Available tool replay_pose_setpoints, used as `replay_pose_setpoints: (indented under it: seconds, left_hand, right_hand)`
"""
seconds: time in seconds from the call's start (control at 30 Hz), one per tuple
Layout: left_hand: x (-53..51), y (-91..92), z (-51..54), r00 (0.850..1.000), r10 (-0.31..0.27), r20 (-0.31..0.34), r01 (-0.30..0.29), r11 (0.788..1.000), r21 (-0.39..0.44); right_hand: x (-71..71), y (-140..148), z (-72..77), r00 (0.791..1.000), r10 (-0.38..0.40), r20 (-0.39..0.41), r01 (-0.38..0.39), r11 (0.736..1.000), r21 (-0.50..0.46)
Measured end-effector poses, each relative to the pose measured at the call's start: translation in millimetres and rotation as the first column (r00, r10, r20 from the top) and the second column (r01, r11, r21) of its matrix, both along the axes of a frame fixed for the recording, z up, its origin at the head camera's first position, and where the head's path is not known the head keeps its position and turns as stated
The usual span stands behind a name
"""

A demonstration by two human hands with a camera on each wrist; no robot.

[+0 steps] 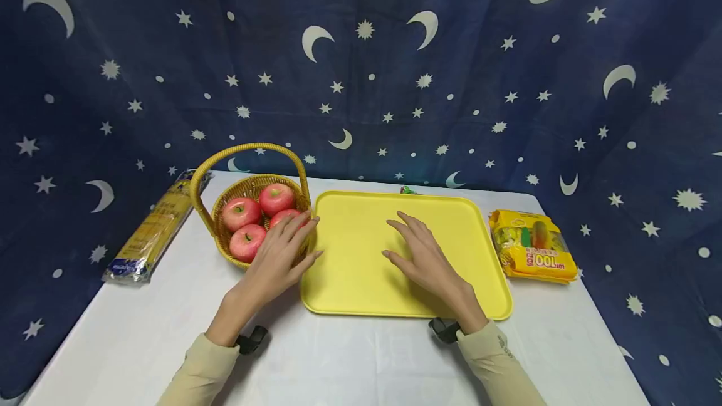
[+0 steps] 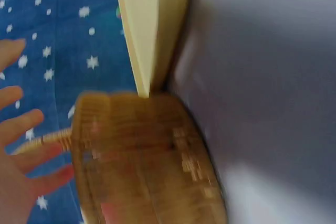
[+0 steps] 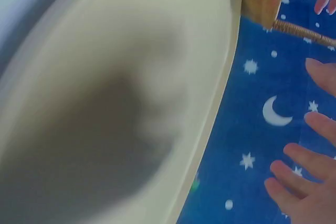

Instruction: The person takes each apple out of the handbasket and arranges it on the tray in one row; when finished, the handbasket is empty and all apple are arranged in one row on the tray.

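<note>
In the head view my left hand [image 1: 280, 249] hovers by the right rim of a wicker basket [image 1: 225, 257], fingers spread and relaxed, holding nothing. Red apples [image 1: 241, 213] fill the basket, and the hand partly hides one of them. My right hand [image 1: 427, 257] is over the yellow tray [image 1: 361, 293], its fingers loosely extended and nothing in them. The left wrist view has the basket [image 2: 142, 156] blurred beside the left hand [image 2: 23, 166]. In the right wrist view a hand shadow falls on the tray [image 3: 131, 35], with the right hand [image 3: 307, 182] at the side.
A long yellow packet [image 1: 155, 230], seemingly noodles, lies left of the basket. A yellow pack [image 1: 533, 246] marked 100 lies right of the tray. Behind the tray a small green and red object [image 1: 407, 190] peeks out. A starry blue cloth [image 1: 361, 124] hangs behind the white table [image 1: 338, 362].
</note>
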State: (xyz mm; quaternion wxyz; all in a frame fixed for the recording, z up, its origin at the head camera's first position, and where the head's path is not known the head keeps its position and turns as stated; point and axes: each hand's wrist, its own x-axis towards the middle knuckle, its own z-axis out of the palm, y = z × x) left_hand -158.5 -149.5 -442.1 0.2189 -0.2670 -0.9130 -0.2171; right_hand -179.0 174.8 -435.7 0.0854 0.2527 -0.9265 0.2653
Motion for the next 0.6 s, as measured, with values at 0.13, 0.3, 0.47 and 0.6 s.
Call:
replay_pose_setpoints:
  seconds: [0.13,0.3,0.47,0.6]
  left_hand:
    - [7.3,-19.8,0.5,0.995,0.012,-0.100,0.002,0.991,0.136]
    - [15.9,-45.5,-1.5,0.983,0.112,-0.144,-0.071,0.962,0.263]
    - [24.1,-68.4,-7.2,0.963,0.249,-0.101,-0.189,0.895,0.404]
    - [28.6,-81.0,-12.4,0.924,0.379,0.050,-0.352,0.792,0.499]
  right_hand:
    - [-7.7,-17.5,1.5,0.996,0.039,0.075,-0.031,0.994,-0.104]
    - [-21.3,-43.1,-0.6,0.989,0.078,0.122,-0.056,0.983,-0.176]
    - [-35.0,-71.2,-2.9,0.981,0.143,0.131,-0.109,0.966,-0.235]
    - [-45.9,-93.2,-2.0,0.966,0.202,0.159,-0.155,0.951,-0.266]
